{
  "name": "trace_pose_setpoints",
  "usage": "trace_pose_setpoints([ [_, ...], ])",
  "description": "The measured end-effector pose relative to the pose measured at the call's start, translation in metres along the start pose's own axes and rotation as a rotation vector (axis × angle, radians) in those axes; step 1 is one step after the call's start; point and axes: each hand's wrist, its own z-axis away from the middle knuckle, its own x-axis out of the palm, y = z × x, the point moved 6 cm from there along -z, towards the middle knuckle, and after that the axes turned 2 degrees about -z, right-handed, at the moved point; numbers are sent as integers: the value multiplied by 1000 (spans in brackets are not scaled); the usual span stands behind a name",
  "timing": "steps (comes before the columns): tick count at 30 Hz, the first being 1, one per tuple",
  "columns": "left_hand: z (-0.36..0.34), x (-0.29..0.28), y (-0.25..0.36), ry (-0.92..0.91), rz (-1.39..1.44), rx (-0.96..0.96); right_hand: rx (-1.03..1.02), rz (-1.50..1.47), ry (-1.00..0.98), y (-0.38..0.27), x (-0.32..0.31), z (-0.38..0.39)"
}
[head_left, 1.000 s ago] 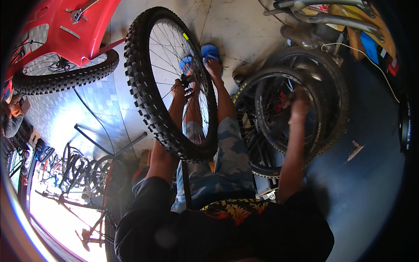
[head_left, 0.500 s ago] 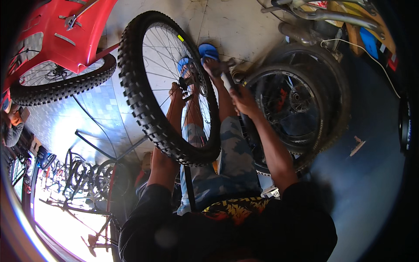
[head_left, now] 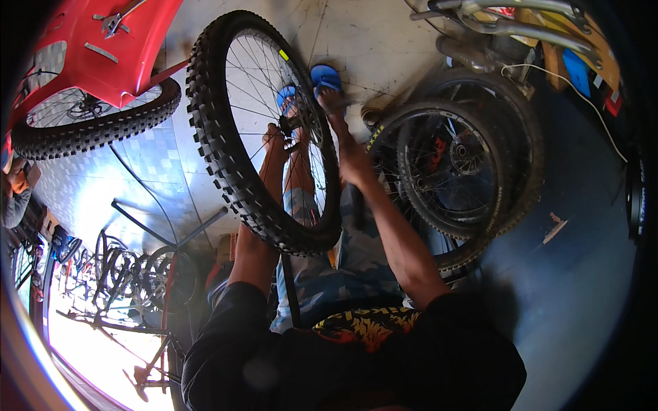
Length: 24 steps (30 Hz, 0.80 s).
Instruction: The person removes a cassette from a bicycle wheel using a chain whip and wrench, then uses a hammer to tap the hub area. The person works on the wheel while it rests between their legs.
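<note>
A bicycle wheel [head_left: 212, 154] with a black knobby tyre leans tilted in front of my legs. Through its spokes shows my left hand [head_left: 274, 139], fingers closed at the wheel's hub [head_left: 288, 127]; whether a small part is pinched there I cannot make out. My right hand [head_left: 356, 166], just right of the tyre, is wrapped round a hammer. The dark lower end of the hammer's handle [head_left: 357, 204] sticks out below the fist, while its upper part is smeared by motion near the wheel's right side.
More bicycle wheels [head_left: 504, 147] lie stacked on the right. At upper left, a red plastic chair [head_left: 137, 61] carries an adjustable wrench [head_left: 112, 25], with another knobby wheel [head_left: 96, 137] beneath it. Metal bike parts [head_left: 514, 24] fill the upper right. Another person's arm [head_left: 19, 202] shows at far left.
My right hand has swung the hammer left, closer to the wheel's hub side. The wheel has shifted slightly, and my left hand stays at the hub.
</note>
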Motion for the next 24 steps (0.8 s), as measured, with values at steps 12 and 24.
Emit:
trace_pose_setpoints([
  [12, 29, -193, 12, 14, 128, 195, 444, -257, 135, 115, -87, 64],
  [24, 423, -103, 266, 41, -7, 1157, 598, -155, -352, 149, -173, 276],
])
